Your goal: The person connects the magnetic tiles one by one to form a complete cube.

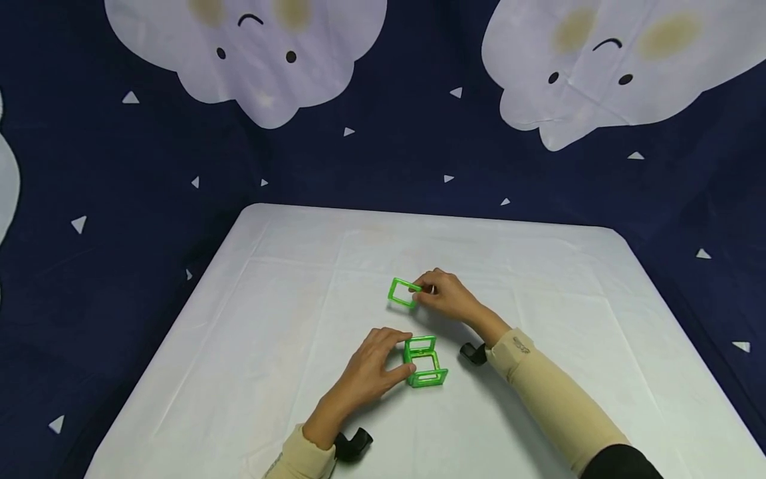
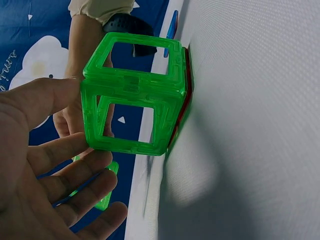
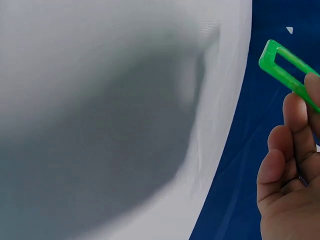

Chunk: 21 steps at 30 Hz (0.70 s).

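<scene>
My left hand (image 1: 370, 369) pinches a small box-like structure of green magnetic tiles (image 1: 441, 376) between thumb and index finger, at its left side. The left wrist view shows the see-through green tiles (image 2: 131, 82) joined at their edges, with a thin red edge (image 2: 188, 75) along the side facing the white surface; the other fingers are spread beside it. Farther back, my right hand (image 1: 450, 297) holds a single square green magnetic tile (image 1: 391, 291) by its right edge, raised over the table and tilted. Part of this tile (image 3: 280, 74) shows in the right wrist view, above the curled fingers.
Both hands work over a white-covered table (image 1: 287, 286). A dark blue cloth (image 1: 395, 159) with clouds and small triangles hangs behind it. Black wrist mounts (image 1: 354, 444) sit under the sleeves. A slim blue object (image 2: 171, 32) shows beyond the structure in the left wrist view.
</scene>
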{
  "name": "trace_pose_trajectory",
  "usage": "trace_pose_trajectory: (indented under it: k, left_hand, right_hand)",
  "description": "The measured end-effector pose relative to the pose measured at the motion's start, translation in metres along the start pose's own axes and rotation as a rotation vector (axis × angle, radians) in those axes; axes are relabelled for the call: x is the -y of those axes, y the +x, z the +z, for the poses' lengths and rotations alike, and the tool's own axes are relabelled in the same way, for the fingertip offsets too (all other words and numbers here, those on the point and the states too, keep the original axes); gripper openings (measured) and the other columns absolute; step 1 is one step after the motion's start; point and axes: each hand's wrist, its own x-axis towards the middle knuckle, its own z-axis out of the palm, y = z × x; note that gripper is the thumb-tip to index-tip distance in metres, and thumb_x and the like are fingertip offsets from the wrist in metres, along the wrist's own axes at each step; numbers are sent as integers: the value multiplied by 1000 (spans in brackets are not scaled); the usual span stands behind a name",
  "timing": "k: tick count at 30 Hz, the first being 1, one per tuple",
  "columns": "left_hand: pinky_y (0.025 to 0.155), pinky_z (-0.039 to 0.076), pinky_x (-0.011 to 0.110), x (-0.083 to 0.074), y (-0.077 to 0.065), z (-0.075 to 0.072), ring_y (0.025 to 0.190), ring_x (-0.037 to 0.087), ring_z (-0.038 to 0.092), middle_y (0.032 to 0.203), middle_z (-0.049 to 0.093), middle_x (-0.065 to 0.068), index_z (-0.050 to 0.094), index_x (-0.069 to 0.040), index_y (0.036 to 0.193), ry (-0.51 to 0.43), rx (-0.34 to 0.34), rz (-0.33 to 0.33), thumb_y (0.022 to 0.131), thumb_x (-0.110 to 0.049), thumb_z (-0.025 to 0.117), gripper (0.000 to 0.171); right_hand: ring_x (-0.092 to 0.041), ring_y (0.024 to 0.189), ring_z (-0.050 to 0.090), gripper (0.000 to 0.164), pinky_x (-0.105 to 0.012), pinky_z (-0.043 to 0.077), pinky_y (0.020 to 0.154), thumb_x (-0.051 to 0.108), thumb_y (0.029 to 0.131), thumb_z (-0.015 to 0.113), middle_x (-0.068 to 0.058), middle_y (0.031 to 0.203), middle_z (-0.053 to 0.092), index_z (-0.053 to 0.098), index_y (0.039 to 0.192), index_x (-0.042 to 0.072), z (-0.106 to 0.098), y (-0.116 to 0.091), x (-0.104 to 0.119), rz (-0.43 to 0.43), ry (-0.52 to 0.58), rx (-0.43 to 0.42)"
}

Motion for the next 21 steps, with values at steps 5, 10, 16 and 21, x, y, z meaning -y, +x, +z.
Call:
trace_pose_trajectory:
  k: [5, 10, 16, 21]
  left_hand:
    - [94, 45, 36, 0, 0, -1, 113, 14, 51, 121, 59, -2, 58, -14, 126, -1, 0, -10, 83, -30, 71, 48]
    - [94, 45, 37, -1, -1, 0, 114, 14, 51, 121, 60, -2, 58, -15, 125, -1, 0, -10, 82, -31, 71, 47]
    - [94, 45, 37, -2, 0, 0, 113, 14, 51, 121, 60, -2, 58, -15, 125, -5, -1, -13, 83, -31, 71, 47]
    - [92, 46, 37, -2, 0, 0, 112, 14, 51, 121, 60, -2, 58, -15, 125, -5, 1, -6, 83, -31, 71, 47]
  right_hand:
    - [-13, 75, 51, 17, -28, 43, 66, 20, 87, 67, -1, 84, 64, 72, 100, 11, -6, -12, 2, 72, 11, -41]
    - [-14, 74, 49, 17, -29, 42, 66, 21, 87, 67, -1, 83, 63, 72, 100, 11, -10, -26, 3, 154, 11, -88]
    - [-14, 76, 49, 18, -28, 41, 67, 22, 87, 67, 0, 83, 63, 72, 100, 11, -13, -41, 4, 196, 10, -122]
    - [-13, 76, 50, 18, -28, 41, 68, 22, 86, 68, 0, 84, 64, 72, 100, 11, -14, -50, 3, 209, 6, -137]
